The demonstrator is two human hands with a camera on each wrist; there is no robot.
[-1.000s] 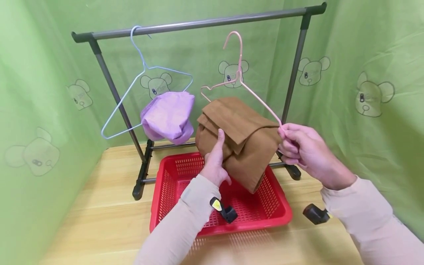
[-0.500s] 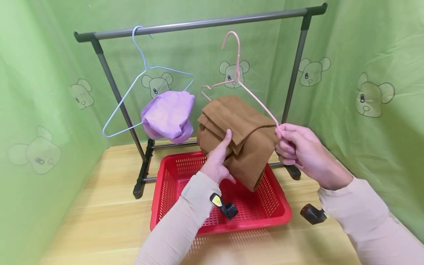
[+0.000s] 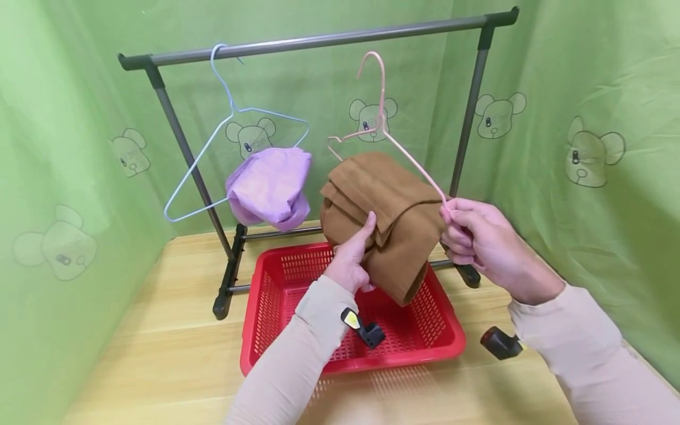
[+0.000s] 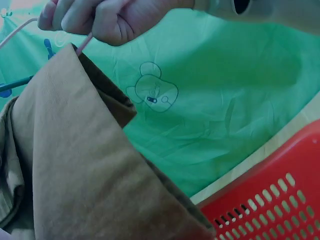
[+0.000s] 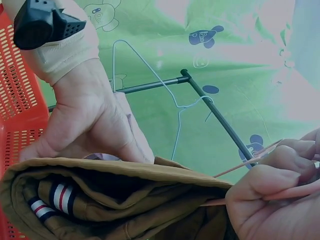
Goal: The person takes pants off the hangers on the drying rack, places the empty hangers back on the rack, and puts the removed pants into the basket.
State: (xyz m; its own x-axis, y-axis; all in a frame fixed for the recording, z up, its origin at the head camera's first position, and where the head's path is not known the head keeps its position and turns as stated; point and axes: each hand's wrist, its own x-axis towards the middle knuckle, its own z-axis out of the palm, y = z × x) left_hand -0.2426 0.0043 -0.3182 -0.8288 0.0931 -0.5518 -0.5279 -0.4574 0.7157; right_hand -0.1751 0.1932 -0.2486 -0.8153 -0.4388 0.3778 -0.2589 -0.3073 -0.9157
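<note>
A folded brown garment (image 3: 395, 236) is draped over the lower bar of a pink wire hanger (image 3: 383, 115), above a red basket. My right hand (image 3: 486, 242) grips the hanger's right corner, its curled fingers and thumb on the pink wire. On the front of the garment lies the thumb of my left hand (image 3: 350, 260), which holds the cloth from below left. Its other fingers are mostly hidden. The right wrist view looks into the garment's folds (image 5: 117, 192), where striped bands show. In the left wrist view, the garment (image 4: 85, 140) hangs beneath my right hand (image 4: 107, 20).
A grey metal rack (image 3: 329, 39) stands behind the basket. From its bar hangs a blue hanger (image 3: 199, 159) carrying a purple cloth (image 3: 271, 186). The red basket (image 3: 350, 369) sits on a wooden table (image 3: 143, 336). Green curtains (image 3: 414, 77) enclose the space.
My left hand has moved slightly right and up along the brown garment, its thumb further over the cloth. The hanger and right hand have shifted only a little left.
</note>
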